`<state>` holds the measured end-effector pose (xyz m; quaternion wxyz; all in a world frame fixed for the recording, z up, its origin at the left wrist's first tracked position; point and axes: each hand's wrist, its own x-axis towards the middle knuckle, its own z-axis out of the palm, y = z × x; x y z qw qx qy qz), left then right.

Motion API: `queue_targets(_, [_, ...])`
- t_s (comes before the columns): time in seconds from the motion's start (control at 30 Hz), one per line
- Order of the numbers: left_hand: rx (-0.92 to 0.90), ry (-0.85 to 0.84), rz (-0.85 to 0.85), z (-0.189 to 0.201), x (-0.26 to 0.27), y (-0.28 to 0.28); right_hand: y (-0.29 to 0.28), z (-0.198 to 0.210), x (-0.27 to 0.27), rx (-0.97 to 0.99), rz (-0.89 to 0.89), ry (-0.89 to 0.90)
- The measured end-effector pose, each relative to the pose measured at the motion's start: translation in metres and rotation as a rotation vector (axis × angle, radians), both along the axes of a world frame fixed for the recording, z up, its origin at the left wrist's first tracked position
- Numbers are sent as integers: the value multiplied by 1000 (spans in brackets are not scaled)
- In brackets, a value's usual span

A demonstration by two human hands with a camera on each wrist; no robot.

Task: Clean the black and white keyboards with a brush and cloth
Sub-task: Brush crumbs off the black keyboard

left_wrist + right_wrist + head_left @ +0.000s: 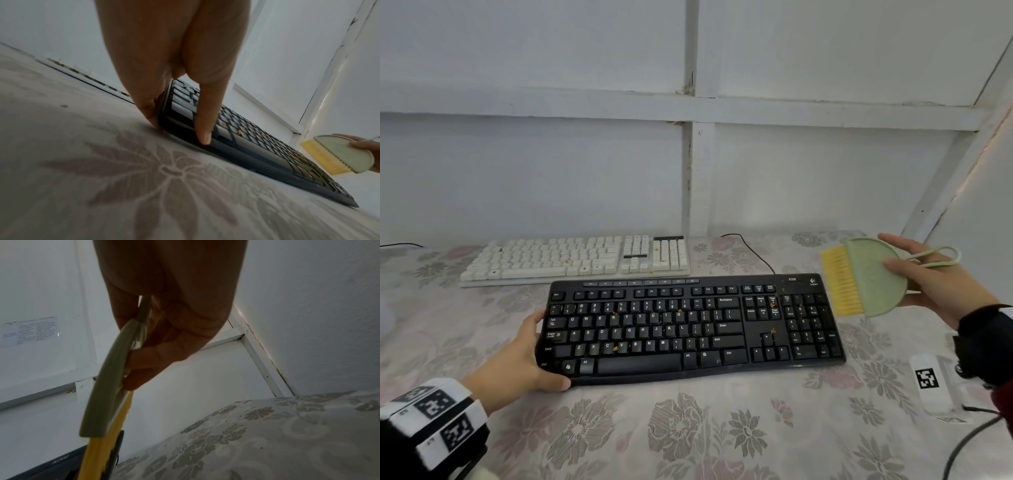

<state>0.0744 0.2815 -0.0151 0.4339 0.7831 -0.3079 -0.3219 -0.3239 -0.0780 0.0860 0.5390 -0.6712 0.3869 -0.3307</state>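
Left hand (517, 359) clasps black keyboard's (688, 329) left edge; right hand (935, 284) pinches brush (866, 277) aloft.

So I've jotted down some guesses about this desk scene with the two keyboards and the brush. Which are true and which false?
1. The right hand holds the pale green brush with yellow bristles. True.
2. The brush is touching the keys. False: it is held above the right end of the black plastic keyboard.
3. The left hand grips the white keyboard. False: it holds the black keyboard's left end.
4. Orange crumbs lie on the black keyboard. True.
5. The white keyboard lies behind the black one. True.
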Motion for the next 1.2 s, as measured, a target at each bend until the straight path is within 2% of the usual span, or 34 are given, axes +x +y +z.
queue_targets(0.43, [-17, -13, -1, 0, -2, 0, 13, -4, -2, -92, 56, 36])
queue_targets(0.67, [-6, -33, 0, 1, -3, 0, 37, -22, -11, -234, 45, 230])
queue_targets(0.83, [5, -30, 0, 0, -2, 0, 48, -27, -25, -190, 85, 306])
queue_targets(1.1, [30, -66, -7, -1, -1, 0, 31, -2, -8, -238, -11, 169])
queue_targets(1.2, [32, -65, -4, 0, -1, 0, 28, -2, 2, -245, -7, 171])
